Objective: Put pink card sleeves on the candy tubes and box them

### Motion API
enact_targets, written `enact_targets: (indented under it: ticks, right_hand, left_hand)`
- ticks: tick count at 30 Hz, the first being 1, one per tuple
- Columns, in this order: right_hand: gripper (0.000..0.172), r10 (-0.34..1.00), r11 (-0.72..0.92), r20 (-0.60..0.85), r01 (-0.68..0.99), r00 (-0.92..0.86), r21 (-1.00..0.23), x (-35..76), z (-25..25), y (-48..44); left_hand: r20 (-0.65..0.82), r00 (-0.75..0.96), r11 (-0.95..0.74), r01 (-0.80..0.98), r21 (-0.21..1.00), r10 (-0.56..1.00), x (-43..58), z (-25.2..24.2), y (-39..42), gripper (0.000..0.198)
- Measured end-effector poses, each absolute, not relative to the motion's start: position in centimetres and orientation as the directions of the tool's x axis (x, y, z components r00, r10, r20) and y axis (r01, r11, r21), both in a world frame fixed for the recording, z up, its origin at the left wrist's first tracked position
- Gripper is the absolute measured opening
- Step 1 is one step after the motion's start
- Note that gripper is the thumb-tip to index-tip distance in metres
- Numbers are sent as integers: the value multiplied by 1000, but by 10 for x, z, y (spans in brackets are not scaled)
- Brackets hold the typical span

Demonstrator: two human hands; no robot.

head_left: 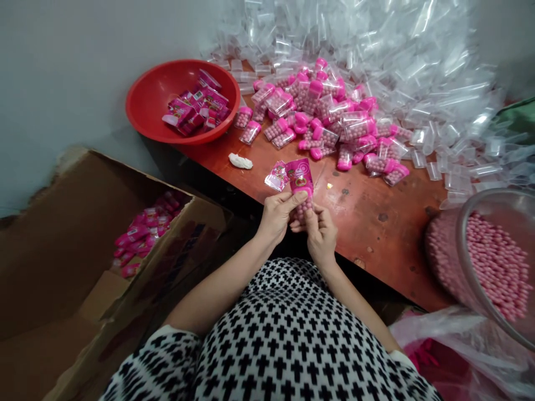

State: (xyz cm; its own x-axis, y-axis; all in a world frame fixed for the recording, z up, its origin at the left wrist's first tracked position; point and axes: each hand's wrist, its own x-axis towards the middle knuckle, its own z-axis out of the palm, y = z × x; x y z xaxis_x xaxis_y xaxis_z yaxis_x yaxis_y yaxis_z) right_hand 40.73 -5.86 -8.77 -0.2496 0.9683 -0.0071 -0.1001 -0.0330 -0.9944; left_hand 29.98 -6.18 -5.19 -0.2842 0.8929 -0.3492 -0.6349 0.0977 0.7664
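Over the table's near edge, both my hands are closed on one small clear bottle of pink candy balls (304,209). A printed pink wrapper sleeve (301,171) sits at its upper end and sticks up past my fingers. My left hand (273,218) pinches the sleeve and bottle with the thumb on top. My right hand (322,233) grips the bottle's lower part, thumb in front; its other fingers are partly hidden behind. Just beyond my left hand, another printed wrapper (276,177) lies flat on the table. Nearby is a crumpled white piece (240,161).
Filled pink-capped bottles (309,100) are heaped on the red-brown table (368,223), with clear empty tubes (376,44) behind. A red bowl (140,106) holds wrappers. An open cardboard box (50,223) with pink packs stands left; a tub (460,223) of pink balls stands right.
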Motion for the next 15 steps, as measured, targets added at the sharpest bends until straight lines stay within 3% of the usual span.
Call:
enact_targets:
  ticks: [5, 11, 15]
  right_hand:
    - [31, 932, -253, -142, -315, -335, -915, 404, -77, -60]
    - [29, 943, -192, -112, -237, -313, -952, 400, -72, -67]
    - [31, 947, -178, -105, -226, -302, -958, 400, -76, -69]
  left_hand:
    - [-307, -249, 133, -538, 832, 919, 291, -55, -65, 34]
    - [-388, -206, 172, -646, 743, 899, 289, -53, -63, 41]
    - [-403, -187, 202, -635, 745, 896, 294, -54, -65, 37]
